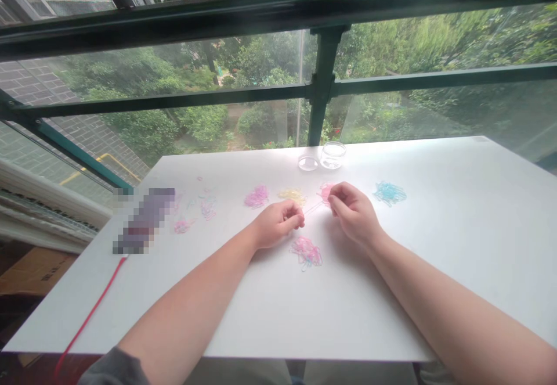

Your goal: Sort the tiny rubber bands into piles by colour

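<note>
My left hand (281, 222) is closed in a pinch over the middle of the table, and my right hand (353, 209) is pinched a little to its right. A thin pink rubber band (314, 206) stretches across the gap between their fingertips. Just below lies a mixed heap of small bands (307, 251), mostly pink with some blue. Behind the hands sit a yellow pile (291, 195) and a red-pink pile (324, 192), the latter partly covered by my right fingers. A purple pile (257, 197) lies to the left, a blue pile (390, 192) to the right.
A clear round jar (333, 155) and its lid (308, 164) stand at the white table's (270, 309) far edge. More loose bands (208, 206) lie scattered at left. Beside them is a blurred-out object (143, 222) with a red cord (93, 312). A green-framed window borders the back.
</note>
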`<action>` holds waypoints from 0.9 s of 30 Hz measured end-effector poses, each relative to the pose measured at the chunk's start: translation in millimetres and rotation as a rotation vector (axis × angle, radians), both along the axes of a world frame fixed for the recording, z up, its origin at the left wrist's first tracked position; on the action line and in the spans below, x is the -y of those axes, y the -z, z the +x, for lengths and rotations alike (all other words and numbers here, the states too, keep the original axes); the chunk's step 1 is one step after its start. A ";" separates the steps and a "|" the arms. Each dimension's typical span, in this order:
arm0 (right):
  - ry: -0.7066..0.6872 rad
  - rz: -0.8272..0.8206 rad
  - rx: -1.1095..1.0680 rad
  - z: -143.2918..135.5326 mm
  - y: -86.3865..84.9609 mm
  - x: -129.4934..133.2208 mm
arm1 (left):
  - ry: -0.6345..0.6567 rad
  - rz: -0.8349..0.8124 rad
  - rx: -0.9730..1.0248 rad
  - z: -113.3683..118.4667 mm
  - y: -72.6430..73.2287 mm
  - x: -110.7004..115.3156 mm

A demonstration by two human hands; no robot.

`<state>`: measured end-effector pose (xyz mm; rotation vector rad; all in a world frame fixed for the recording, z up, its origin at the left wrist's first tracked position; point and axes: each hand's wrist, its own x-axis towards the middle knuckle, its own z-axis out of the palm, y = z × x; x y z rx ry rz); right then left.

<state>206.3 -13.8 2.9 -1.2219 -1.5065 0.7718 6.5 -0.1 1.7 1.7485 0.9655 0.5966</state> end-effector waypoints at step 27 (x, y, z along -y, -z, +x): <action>-0.331 -0.248 -0.156 -13.2 -1.8 11.8 | -0.110 0.367 0.061 3.4 3.1 4.5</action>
